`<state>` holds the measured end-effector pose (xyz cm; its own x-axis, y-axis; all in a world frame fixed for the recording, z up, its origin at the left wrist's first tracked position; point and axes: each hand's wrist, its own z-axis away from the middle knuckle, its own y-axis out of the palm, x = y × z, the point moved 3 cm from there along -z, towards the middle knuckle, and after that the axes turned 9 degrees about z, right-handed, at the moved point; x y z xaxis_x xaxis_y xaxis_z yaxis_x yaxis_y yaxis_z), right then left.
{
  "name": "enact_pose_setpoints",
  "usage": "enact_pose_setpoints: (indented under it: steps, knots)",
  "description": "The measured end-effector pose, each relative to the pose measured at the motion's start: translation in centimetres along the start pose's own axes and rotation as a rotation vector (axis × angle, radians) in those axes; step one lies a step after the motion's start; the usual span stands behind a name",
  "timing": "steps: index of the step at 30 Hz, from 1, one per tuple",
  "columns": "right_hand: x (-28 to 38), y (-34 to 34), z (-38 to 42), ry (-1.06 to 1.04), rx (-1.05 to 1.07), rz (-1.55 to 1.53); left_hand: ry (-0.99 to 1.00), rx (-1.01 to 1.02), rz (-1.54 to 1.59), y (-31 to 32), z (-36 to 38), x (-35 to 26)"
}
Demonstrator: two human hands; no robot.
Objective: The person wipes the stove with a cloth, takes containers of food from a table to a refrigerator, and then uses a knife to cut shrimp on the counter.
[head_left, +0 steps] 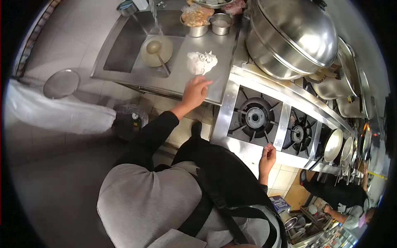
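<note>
My left hand [196, 92] reaches over the front of the steel counter [182, 84], its fingers stretched out and nothing visible in them. Just beyond the fingertips lies a crumpled white rag [201, 63] with dark marks; a small gap seems to separate them. My right hand [268, 158] hangs by the stove's front edge, fingers curled in and no object showing. In the sink [120, 49], water runs from above into a round bowl [165, 44], where a ladle [154, 48] rests with its handle over the rim.
Two steel pots, one holding a bagged orange food [197, 18], stand at the counter's back. A large domed steamer [293, 37] sits behind the burners [254, 118]. Pans [333, 145] line the stove's right. A bin [130, 122] is at left; another person [343, 194] works at lower right.
</note>
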<state>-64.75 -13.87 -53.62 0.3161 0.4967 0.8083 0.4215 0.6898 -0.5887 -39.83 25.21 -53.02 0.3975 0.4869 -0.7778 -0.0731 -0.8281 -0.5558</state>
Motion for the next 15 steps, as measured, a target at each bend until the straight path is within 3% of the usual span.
enact_pose_setpoints:
  steps: [2, 5, 7, 9, 10, 12, 15]
  knots:
    - [0.4, 1.4, 1.3, 0.022, 0.025, -0.058, -0.06, -0.107, -0.4, -1.8, -4.0, 0.0]
    - [-1.5, 3.3, 3.9, 0.108, 0.065, -0.018, 0.037, -0.156, -0.468, -3.6, -7.2, 3.1]
    - [-1.5, 3.8, 5.5, 0.19, 0.057, -0.053, 0.077, -0.014, -0.462, -3.5, -8.0, 6.3]
    - [-0.6, 3.8, 6.4, 0.248, 0.137, -0.01, -0.103, 0.144, -0.343, -3.4, -9.4, 9.6]
    - [-2.2, 3.9, 6.5, 0.19, 0.139, 0.009, -0.187, 0.021, -0.311, -3.9, -10.2, 10.2]
    - [-5.1, 3.0, 7.1, 0.237, 0.099, 0.031, -0.253, 0.01, -0.271, -5.8, -12.4, 11.4]
    - [-7.4, 1.3, 8.2, 0.39, -0.002, -0.04, -0.417, 0.087, -0.071, -10.6, -12.4, 8.1]
